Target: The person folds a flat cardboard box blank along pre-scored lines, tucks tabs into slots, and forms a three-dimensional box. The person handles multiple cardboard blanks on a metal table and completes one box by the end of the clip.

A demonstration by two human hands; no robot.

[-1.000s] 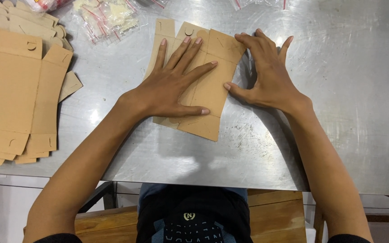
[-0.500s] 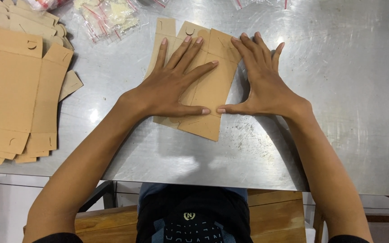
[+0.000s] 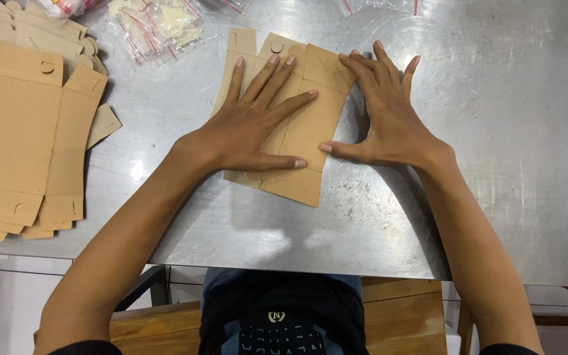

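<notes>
Flat, both hands (image 3: 251,131) (image 3: 389,118) press the cardboard blank (image 3: 307,135).

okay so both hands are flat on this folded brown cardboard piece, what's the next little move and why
Probably slide the right hand along the right edge of the flat brown cardboard box blank to press the crease. The left hand already pins the blank flat on the shiny metal table, and the right fingertips sit at that edge.

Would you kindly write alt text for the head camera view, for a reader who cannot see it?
Two bare hands press a flat brown cardboard box blank onto a shiny metal table: the left hand lies spread across it, and the right hand rests on its right edge. A stack of similar flat brown cardboard blanks lies at left, with clear plastic bags above.
</notes>
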